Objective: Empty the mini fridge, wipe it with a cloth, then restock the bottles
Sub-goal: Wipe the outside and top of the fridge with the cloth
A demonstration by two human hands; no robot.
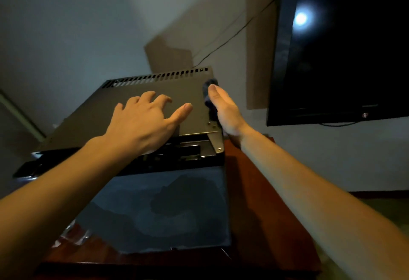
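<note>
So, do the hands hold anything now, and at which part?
The right hand holds a dark cloth against the right side edge of the mini fridge, bunched under the palm and fingers. The left hand holds nothing; it rests spread on the fridge's top panel.

Dark mini fridge (159,208) shut, grey vented top; dark cloth (210,98) at top's rt edge

Likely hotel or bedroom: wall-mounted television (345,47) upper right, mini fridge (155,169) centre on dark wooden cabinet (254,202), plain painted wall (66,25).
</note>
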